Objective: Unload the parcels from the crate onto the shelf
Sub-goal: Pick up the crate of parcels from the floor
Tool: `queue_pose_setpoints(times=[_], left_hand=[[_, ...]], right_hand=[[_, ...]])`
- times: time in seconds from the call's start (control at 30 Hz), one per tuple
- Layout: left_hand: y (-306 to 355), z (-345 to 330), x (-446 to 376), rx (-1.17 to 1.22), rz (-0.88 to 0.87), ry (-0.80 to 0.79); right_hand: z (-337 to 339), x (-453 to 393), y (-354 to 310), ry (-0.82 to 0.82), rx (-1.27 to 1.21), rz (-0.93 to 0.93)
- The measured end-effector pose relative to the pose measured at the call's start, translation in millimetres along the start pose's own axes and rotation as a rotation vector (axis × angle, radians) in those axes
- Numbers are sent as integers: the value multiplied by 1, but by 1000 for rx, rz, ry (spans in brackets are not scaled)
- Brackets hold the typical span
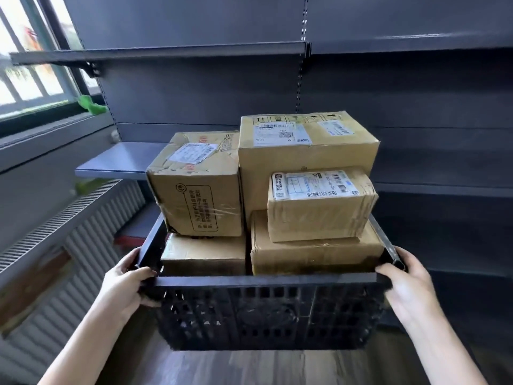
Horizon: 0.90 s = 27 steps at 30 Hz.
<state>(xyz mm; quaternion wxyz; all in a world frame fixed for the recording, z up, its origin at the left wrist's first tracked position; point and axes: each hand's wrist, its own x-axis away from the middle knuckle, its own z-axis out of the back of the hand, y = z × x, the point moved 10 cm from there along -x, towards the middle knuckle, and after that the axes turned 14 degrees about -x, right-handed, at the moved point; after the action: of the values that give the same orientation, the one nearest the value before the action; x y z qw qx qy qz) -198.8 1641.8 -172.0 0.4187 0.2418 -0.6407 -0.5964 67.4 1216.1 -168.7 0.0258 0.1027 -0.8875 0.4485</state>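
Head view shows both hands holding a black crate (263, 315), well apart. Left hand (126, 287) grips the near left corner; right hand (408, 284) holds the near right corner. Five parcels (305, 151) sit piled inside, facing the shelf (119, 162). Keep it level so the top boxes don't slide off.

Dim overall; daylight glares from the window (25, 65); edges warped.
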Motion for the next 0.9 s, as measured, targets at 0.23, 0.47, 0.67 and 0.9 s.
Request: queue_pose_setpoints(times=[0.23, 0.47, 0.67, 0.9], left_hand=[[-14, -21, -11, -61, 34, -98], [-36, -48, -19, -93, 75, -141], [-71, -64, -40, -165, 113, -138], [-112, -90, -63, -265, 123, -152]], right_hand=[[32, 29, -5, 109, 16, 43], [60, 22, 1, 184, 68, 25], [91, -3, 33, 259, 90, -20], [128, -28, 90, 325, 230, -103]])
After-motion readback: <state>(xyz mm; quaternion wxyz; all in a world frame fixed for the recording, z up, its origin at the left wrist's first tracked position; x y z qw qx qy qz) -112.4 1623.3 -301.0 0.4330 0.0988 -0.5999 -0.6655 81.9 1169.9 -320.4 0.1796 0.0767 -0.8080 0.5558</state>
